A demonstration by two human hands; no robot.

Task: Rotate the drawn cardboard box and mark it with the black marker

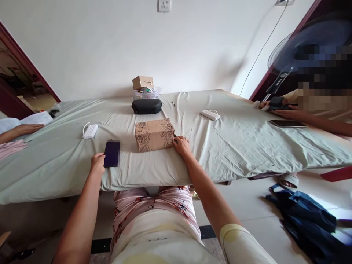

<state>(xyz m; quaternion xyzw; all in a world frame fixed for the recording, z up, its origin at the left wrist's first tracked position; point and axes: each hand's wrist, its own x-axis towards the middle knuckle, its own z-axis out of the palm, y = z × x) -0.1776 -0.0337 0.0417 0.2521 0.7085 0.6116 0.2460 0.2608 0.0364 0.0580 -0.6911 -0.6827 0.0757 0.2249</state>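
Note:
My left hand point(98, 162) grips the left edge of a dark blue, phone-sized flat rectangle point(111, 154) just above the cloth; its right edge is blurred out. Beside it stands a brown cardboard box point(154, 135) with black scribbled loops on its sides. My right hand point(182, 144) rests against the right end of this box, fingers curled. A small dark thing point(175, 136) shows at those fingertips, too little of it to name. Up and left of my left hand lies a white device with a loop strap point(90, 131).
Behind the box are a black zip case point(146, 106) and a clear plastic tub point(147, 94) with a small carton point(143, 82) on top. Another white device point(210, 114) lies to the right. A dark tablet or phone point(288, 124) is near a person's arm; another person's hand point(30, 128) rests at left.

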